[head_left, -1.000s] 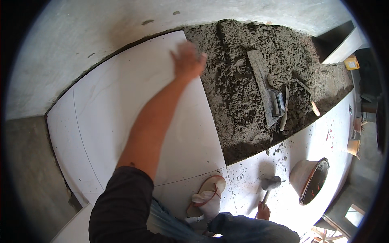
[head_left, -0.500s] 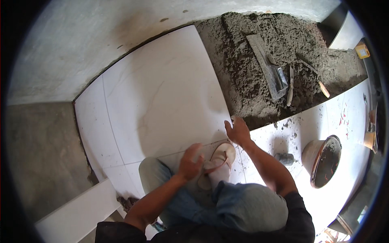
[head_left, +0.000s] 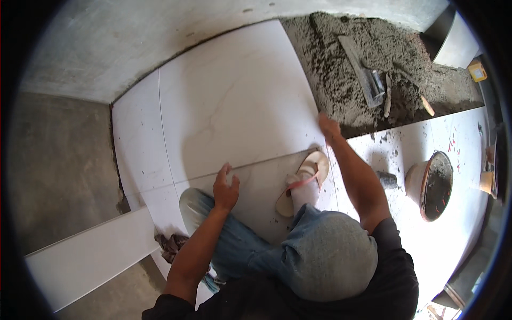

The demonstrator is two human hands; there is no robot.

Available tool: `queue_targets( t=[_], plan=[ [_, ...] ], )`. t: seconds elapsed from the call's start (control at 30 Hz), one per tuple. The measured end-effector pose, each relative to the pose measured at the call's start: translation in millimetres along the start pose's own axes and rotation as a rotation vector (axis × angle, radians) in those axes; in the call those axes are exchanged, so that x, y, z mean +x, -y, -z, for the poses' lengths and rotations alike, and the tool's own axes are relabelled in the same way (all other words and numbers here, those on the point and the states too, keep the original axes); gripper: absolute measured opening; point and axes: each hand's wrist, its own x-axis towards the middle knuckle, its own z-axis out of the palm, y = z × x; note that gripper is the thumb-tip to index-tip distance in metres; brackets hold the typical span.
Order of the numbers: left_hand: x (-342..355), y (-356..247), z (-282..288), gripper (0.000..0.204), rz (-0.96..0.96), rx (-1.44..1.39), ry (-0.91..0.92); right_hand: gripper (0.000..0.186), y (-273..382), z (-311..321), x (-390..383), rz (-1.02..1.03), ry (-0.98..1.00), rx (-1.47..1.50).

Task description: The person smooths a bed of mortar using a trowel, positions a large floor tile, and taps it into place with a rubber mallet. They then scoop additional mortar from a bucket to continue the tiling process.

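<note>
A large white marbled tile point(head_left: 240, 90) lies beside a bed of grey mortar point(head_left: 328, 48). My right hand point(head_left: 329, 128) has its fingers curled on the tile's right edge near its lower corner. My left hand point(head_left: 225, 186) is open, fingers apart, just below the tile's lower edge, left of my sandalled foot point(head_left: 303, 181). A metal float point(head_left: 354, 61), a narrow trowel point(head_left: 387, 96) and a wooden-handled trowel point(head_left: 426, 105) lie on the mortar. A dark mallet head point(head_left: 388, 180) rests on the white tiles to the right.
A mortar bucket point(head_left: 429, 186) stands at right, a yellow container point(head_left: 477, 70) farther back. A wall point(head_left: 133, 42) runs behind the tile. A long white tile piece point(head_left: 90, 250) and a dark cloth point(head_left: 170, 245) lie at lower left.
My left hand has drawn back from the tile's far edge toward my knees. My right hand has let go of the mallet and moved up to the tile's right edge.
</note>
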Motion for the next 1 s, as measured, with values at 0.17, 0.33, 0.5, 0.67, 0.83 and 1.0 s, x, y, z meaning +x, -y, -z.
queue_targets(
  t=[0.17, 0.33, 0.5, 0.67, 0.83, 1.0],
  plan=[
    [-0.3, -26.2, 10.6, 0.073, -0.257, 0.543, 0.008, 0.072, 7.2, 29.2, -10.2, -0.061, 0.383, 0.468],
    [38.5, 4.6, 44.6, 0.072, -0.478, 0.701, -0.215, 0.067, 47.4, 90.7, -57.4, 0.122, 0.608, 0.380],
    [68.5, -41.3, 141.4, 0.058, -0.692, 0.756, -0.291, 0.078, 106.9, 121.9, -89.9, 0.310, 0.729, 0.583],
    [142.9, -125.5, 194.3, 0.026, -0.860, 0.645, -0.485, 0.057, 176.6, 170.1, -105.3, 0.482, 0.630, 0.918],
    [191.6, -190.6, 244.3, 0.030, -0.810, 0.738, -0.442, 0.056, 248.6, 173.0, -112.8, 0.660, 0.515, 1.027],
    [253.4, -226.1, 275.8, 0.029, -0.821, 0.613, -0.576, 0.072, 307.9, 152.2, -93.9, 0.956, 0.299, 1.002]
  ],
)
